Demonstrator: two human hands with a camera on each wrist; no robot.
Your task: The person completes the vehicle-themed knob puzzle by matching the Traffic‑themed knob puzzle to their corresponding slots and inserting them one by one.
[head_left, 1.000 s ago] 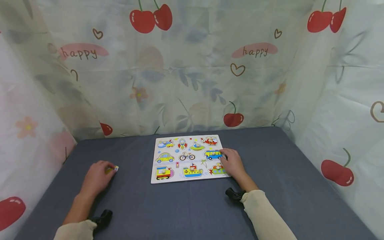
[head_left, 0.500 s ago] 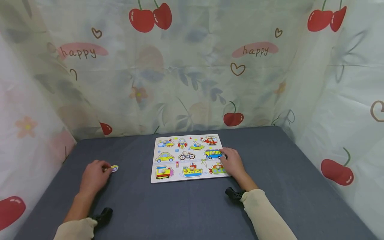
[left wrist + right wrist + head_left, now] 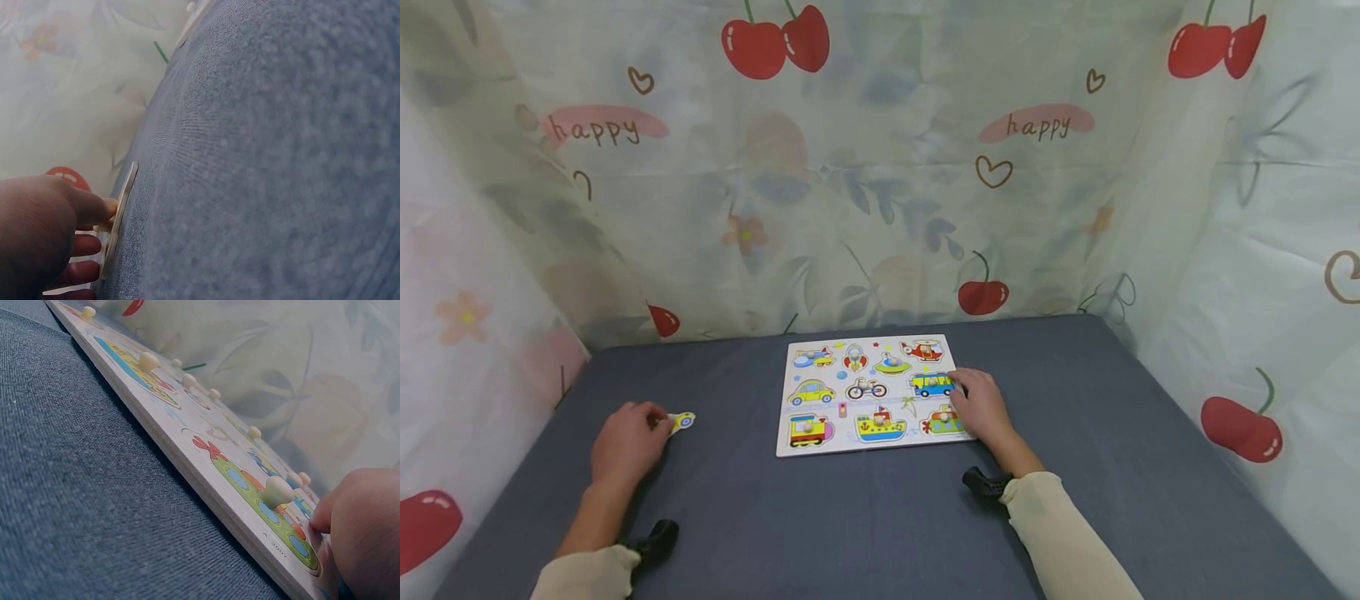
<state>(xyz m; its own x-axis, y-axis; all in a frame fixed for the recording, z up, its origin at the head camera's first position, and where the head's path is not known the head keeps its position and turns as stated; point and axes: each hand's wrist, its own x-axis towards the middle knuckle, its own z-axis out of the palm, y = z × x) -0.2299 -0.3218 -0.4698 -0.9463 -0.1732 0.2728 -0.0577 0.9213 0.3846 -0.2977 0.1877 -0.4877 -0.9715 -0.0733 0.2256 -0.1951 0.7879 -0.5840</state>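
In the head view, my left hand (image 3: 627,442) is at the left of the dark table, pinching a small yellow car puzzle piece (image 3: 683,422) by its knob. The left wrist view shows the thin wooden edge of this car piece (image 3: 121,215) close along the cloth, with thumb and finger at the knob. My right hand (image 3: 983,407) grips the right edge of a white wooden puzzle board (image 3: 842,450). In the right wrist view, one digit touches the board's top beside the green submarine piece (image 3: 262,506); the other fingers are hidden.
On the board sit several knobbed vehicle pieces, among them a train (image 3: 807,431), a boat (image 3: 882,427) and a bus (image 3: 931,385). A printed yellow car (image 3: 812,393) shows without a knob. Patterned curtains (image 3: 880,208) enclose the dark cloth-covered table (image 3: 880,525) behind and at both sides.
My left hand has drawn slightly left, and its grasp on the car piece has shifted, so more of the piece shows. My right hand and the board have stayed in place.
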